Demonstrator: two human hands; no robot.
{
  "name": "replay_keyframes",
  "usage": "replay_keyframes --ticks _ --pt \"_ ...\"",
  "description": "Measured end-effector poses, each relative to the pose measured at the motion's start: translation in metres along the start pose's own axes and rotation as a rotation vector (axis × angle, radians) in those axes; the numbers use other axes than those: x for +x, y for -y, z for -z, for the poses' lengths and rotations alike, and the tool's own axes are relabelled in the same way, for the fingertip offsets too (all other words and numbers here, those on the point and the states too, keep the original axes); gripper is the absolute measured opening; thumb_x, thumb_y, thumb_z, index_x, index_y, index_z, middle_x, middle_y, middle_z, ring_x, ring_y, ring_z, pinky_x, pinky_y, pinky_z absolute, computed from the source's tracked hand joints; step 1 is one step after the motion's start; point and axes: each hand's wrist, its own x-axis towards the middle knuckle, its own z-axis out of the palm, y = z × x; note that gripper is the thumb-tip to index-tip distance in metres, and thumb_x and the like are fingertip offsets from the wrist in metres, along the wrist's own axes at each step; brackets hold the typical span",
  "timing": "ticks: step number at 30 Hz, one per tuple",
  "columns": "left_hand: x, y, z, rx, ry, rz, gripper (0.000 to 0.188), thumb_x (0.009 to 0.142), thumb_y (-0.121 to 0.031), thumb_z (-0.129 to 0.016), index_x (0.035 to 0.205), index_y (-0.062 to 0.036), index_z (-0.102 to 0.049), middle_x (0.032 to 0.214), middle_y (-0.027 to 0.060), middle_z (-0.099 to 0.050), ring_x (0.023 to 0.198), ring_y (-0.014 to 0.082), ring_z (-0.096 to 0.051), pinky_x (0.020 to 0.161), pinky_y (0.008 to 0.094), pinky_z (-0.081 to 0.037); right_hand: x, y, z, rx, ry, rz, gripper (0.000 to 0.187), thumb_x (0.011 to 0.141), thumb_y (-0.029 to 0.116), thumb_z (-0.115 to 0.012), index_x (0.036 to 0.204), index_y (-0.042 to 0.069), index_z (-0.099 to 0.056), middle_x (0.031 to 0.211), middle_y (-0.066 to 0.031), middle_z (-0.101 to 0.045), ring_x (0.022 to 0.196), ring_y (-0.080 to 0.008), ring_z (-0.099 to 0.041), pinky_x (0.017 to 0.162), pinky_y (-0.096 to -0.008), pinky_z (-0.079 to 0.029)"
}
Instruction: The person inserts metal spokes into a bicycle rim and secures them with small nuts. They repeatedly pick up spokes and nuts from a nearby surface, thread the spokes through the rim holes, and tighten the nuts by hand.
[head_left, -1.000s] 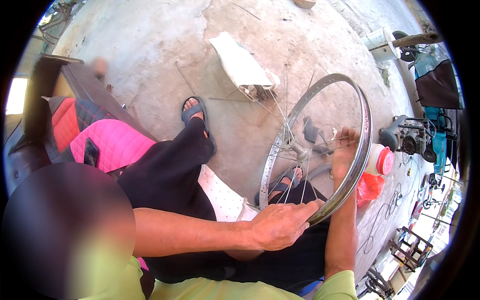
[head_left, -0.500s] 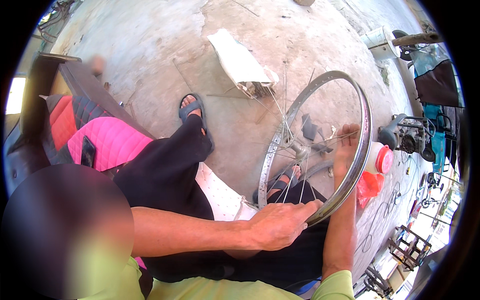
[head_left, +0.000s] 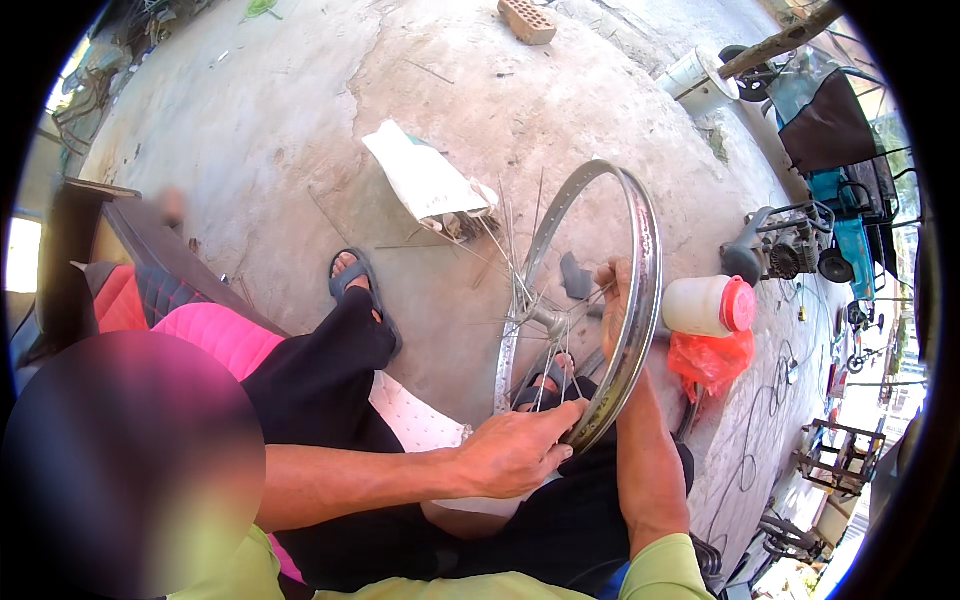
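Note:
A bare metal bicycle wheel rim [head_left: 648,250] stands tilted upright before me, with a silver hub [head_left: 548,322] in its middle. Thin spokes run out from the hub; several stick out loosely to the left of it. At the rim's lower end, my left hand [head_left: 515,450] is closed round its near edge, the fingertips beside the lower spokes. My right hand [head_left: 615,280] reaches up behind the rim, which hides part of it. Its fingers are bent in at a spoke on the hub's right side; their exact grip is partly hidden.
A white sack [head_left: 420,175] with thin rods at its mouth lies ahead. To the right are a whitish jar with a red lid [head_left: 738,304], a red plastic bag [head_left: 712,358] and an engine-like machine [head_left: 790,240]. A brick [head_left: 527,20] lies farther off; a pink quilted seat [head_left: 225,330] is left.
The view has shifted, so the wheel and both hands appear farther left. My right hand's fingers, stretched out before, are now bent in toward the spokes. My left hand keeps hold of the rim.

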Motion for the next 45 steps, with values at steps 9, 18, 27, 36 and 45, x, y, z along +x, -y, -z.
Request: replay_keyframes --ticks 9,18,27,36,45 --pt "0.003 -0.014 0.025 0.085 -0.037 -0.017 0.037 0.094 -0.027 -0.062 0.120 -0.0023 -0.054 0.094 0.0226 -0.067 0.089 0.0438 -0.064 0.077 0.0501 -0.049 -0.021 0.039 -0.038 0.230 0.193 -0.212 0.032 0.094 0.033 -0.052 0.104 0.005 -0.064 0.089 -0.0055 -0.067 0.066 -0.0143 -0.059 0.060 -0.0297 -0.050" --pt "0.025 -0.028 0.060 0.014 -0.270 0.026 0.038 0.096 -0.032 -0.063 0.112 0.0023 -0.061 0.091 0.0144 -0.065 0.082 0.0196 -0.059 0.076 0.0352 -0.049 -0.018 0.024 -0.043 0.252 0.121 -0.279 0.025 0.099 0.025 -0.049 0.092 0.004 -0.060 0.081 -0.0034 -0.055 0.075 -0.0154 -0.049 0.073 -0.0309 -0.041" --pt "0.033 -0.015 0.075 -0.220 -0.390 -0.002 0.041 0.105 -0.036 -0.046 0.098 0.0013 -0.060 0.079 0.0021 -0.054 0.074 0.0116 -0.048 0.066 0.0294 -0.042 -0.037 0.016 -0.052 -0.090 0.296 -0.350 0.027 0.097 0.028 -0.057 0.079 0.008 -0.055 0.072 0.0009 -0.049 0.064 -0.0097 -0.043 0.060 -0.0256 -0.035" --pt "0.029 -0.006 0.074 -0.300 -0.419 -0.006 0.042 0.105 -0.035 -0.046 0.093 0.0018 -0.061 0.077 0.0010 -0.054 0.074 0.0097 -0.047 0.068 0.0273 -0.041 -0.062 0.009 -0.070 -0.213 0.128 -0.392 0.039 0.100 0.033 -0.059 0.069 0.010 -0.053 0.061 0.0044 -0.044 0.054 -0.0061 -0.037 0.051 -0.0240 -0.030" --pt "0.025 -0.016 0.073 -0.535 -0.401 0.063 0.034 0.106 -0.031 -0.047 0.109 -0.0011 -0.063 0.087 -0.0005 -0.061 0.076 0.0043 -0.052 0.067 0.0218 -0.045 -0.080 -0.001 -0.084 -0.221 0.108 -0.316 0.039 0.104 0.027 -0.050 0.070 0.008 -0.054 0.063 0.0035 -0.048 0.055 -0.0059 -0.039 0.051 -0.0245 -0.031"
